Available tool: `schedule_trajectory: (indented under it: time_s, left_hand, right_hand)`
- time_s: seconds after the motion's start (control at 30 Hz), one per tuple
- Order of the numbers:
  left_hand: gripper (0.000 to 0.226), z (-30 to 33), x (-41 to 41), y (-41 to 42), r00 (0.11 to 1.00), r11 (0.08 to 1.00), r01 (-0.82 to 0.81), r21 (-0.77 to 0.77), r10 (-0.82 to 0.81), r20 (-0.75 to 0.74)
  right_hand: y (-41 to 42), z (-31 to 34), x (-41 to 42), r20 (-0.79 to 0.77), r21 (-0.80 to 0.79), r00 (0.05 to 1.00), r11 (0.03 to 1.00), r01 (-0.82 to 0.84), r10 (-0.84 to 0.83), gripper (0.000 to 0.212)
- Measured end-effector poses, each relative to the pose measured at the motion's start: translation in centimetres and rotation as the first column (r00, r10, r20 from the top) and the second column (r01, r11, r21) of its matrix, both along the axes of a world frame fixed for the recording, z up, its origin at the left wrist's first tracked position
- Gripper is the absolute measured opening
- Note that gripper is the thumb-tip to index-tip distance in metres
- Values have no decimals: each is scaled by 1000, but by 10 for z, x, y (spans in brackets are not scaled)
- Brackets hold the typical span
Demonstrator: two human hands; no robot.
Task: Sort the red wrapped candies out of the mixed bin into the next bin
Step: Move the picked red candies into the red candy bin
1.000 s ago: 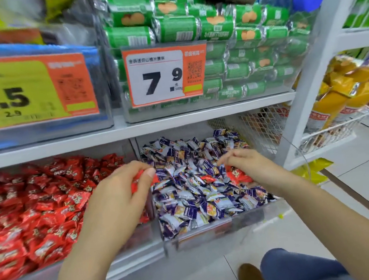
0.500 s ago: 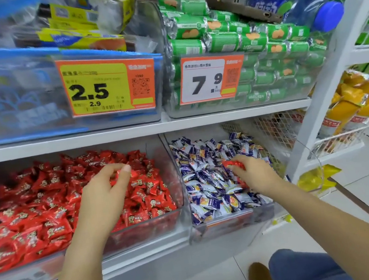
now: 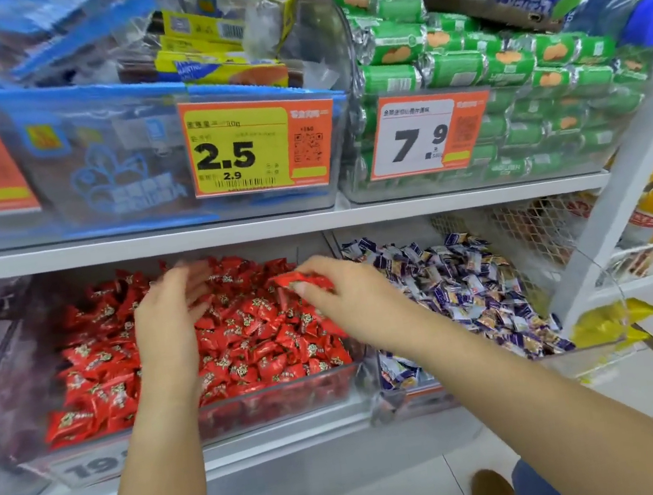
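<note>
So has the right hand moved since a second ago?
Yes. The right hand, pinching red candies, crossed the divider leftward from the mixed bin to over the red bin.

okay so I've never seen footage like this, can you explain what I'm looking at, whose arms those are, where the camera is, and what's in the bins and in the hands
There is no machine here: the arms belong to a person wearing a camera on their head, so the single picture looks forward and down along a shop shelf.

On the lower shelf, the left clear bin is full of red wrapped candies. The bin to its right holds purple and white wrapped candies.

The right hand pinches a red candy over the red bin, near the divider. The left hand hovers over the red pile with fingers spread; it is blurred and seems to hold nothing.

Above are a price tag reading 2.5, one reading 7.9, and green packets.
</note>
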State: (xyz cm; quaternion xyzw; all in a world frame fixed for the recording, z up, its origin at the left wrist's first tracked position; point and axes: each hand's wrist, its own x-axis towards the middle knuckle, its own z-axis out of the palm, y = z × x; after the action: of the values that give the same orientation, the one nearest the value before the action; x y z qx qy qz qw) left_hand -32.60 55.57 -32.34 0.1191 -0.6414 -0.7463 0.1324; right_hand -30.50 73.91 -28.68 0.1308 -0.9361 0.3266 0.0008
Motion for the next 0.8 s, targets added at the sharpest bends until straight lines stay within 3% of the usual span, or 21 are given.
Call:
schedule_trajectory:
  time_s: [0.13,0.27,0.4,0.5,0.6,0.8]
  left_hand:
    - [20,0,5,6,998,971,-25,-237,10,-62]
    - [12,-4,10,16,996,874,4,-486,-47,-76]
    - [13,-5,17,49,982,779,64,-623,-160,-99]
    - [25,-6,20,87,954,734,127,-668,-274,-120]
    - [53,-7,18,129,936,669,251,-700,-352,-1]
    - [69,-13,-3,161,949,690,310,-654,-265,171]
  right_hand:
    - [-5,-2,-20,150,38,984,994,-105,98,53]
    - [36,2,7,-11,123,996,988,-92,94,32]
    - [109,-9,34,-31,144,997,986,80,-77,23]
    - [163,-27,40,71,241,972,949,203,-225,23]
    - [208,-44,31,129,292,931,910,293,-341,25]
    - [224,-57,-26,272,120,867,909,400,-417,49]
